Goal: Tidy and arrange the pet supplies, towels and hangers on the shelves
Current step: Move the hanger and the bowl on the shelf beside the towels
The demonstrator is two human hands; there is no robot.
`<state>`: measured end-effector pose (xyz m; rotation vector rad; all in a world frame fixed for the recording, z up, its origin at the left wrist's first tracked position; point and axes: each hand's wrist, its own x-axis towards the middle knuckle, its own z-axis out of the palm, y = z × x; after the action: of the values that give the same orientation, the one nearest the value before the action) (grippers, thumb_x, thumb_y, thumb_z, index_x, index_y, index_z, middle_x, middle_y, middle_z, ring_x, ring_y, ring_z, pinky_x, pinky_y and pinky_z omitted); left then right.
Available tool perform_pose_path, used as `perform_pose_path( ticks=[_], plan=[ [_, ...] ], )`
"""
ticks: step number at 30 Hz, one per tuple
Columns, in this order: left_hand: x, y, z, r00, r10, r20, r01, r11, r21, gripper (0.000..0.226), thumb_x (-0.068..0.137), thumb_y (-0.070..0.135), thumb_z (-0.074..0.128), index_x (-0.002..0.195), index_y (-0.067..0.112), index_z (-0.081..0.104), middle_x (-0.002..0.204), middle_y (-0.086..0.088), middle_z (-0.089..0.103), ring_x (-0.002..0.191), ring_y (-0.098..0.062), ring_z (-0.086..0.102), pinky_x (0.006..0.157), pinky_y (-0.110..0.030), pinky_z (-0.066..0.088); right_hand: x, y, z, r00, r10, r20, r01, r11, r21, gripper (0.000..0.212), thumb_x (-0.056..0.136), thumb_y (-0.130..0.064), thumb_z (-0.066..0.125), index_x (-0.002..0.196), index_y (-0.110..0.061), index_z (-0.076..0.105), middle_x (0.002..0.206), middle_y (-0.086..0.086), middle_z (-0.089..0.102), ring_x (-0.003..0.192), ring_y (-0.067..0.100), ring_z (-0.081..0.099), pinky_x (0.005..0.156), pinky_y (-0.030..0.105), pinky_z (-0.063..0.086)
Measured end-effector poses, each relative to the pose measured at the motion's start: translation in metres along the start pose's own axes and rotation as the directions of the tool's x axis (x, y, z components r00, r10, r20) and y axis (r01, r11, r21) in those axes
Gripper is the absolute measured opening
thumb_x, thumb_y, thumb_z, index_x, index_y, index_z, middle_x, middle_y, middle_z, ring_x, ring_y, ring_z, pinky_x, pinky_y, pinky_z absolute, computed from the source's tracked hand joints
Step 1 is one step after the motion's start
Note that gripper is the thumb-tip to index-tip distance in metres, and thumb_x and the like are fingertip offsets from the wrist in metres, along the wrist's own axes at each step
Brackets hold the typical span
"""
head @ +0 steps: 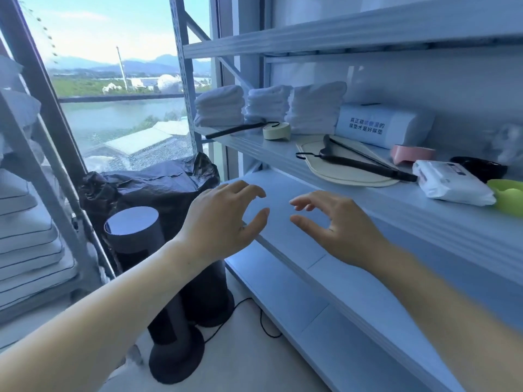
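Note:
Three stacks of folded white towels [268, 106] stand at the back left of the middle shelf [283, 154]. In front of them lies a black hanger [237, 129] beside a cream bowl [276, 131]. A second black hanger [365, 164] rests on a beige mat [334, 171]. Further right are a white pad pack [382, 124], a pink bowl [411, 152], a wipes pack [450, 182] and a green bowl [509, 195]. My left hand [226, 219] and my right hand [339, 224] hover below the shelf's front edge, fingers spread, holding nothing.
A lower shelf board [283, 236] lies under my hands. Black cylindrical stands [169, 278] and a black plastic bag [158, 185] sit on the floor to the left, with a cable [263, 321] trailing. A rack of stacked cushions [31, 236] stands far left by the window.

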<state>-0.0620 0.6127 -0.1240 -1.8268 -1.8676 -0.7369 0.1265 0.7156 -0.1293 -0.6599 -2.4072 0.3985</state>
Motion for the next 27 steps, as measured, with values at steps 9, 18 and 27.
perform_pose_path(
  ticks=[9, 18, 27],
  plan=[
    [0.097, -0.089, 0.075, 0.991, -0.104, 0.082, 0.094, 0.989, 0.116, 0.041, 0.087, 0.054, 0.035, 0.114, 0.033, 0.057, 0.109, 0.014, 0.061, 0.081, -0.009, 0.055, 0.057, -0.023, 0.028, 0.155, 0.074, 0.038, 0.985, -0.132, 0.108, 0.142, 0.986, -0.087, 0.035, 0.086, -0.050, 0.056, 0.113, -0.028, 0.060, 0.103, -0.016, 0.060, 0.095, 0.001, 0.053, 0.079, 0.017, 0.040],
    [0.212, -0.157, 0.137, 0.984, -0.176, 0.041, 0.169, 0.977, 0.134, 0.034, 0.088, 0.050, 0.040, 0.111, 0.032, 0.059, 0.102, 0.014, 0.062, 0.087, -0.013, 0.059, 0.060, -0.024, 0.029, 0.287, 0.149, 0.042, 0.979, -0.174, 0.110, 0.182, 0.981, -0.073, 0.035, 0.087, -0.051, 0.053, 0.112, -0.028, 0.060, 0.105, -0.015, 0.061, 0.096, 0.003, 0.054, 0.080, 0.023, 0.045],
    [0.262, -0.204, 0.177, 0.983, -0.180, 0.022, 0.175, 0.974, 0.146, 0.025, 0.090, 0.043, 0.049, 0.109, 0.032, 0.061, 0.104, 0.013, 0.061, 0.088, -0.013, 0.058, 0.054, -0.021, 0.026, 0.366, 0.193, 0.056, 0.971, -0.197, 0.134, 0.207, 0.976, -0.071, 0.035, 0.085, -0.050, 0.054, 0.110, -0.026, 0.063, 0.105, -0.012, 0.063, 0.093, 0.002, 0.053, 0.084, 0.027, 0.047]
  ],
)
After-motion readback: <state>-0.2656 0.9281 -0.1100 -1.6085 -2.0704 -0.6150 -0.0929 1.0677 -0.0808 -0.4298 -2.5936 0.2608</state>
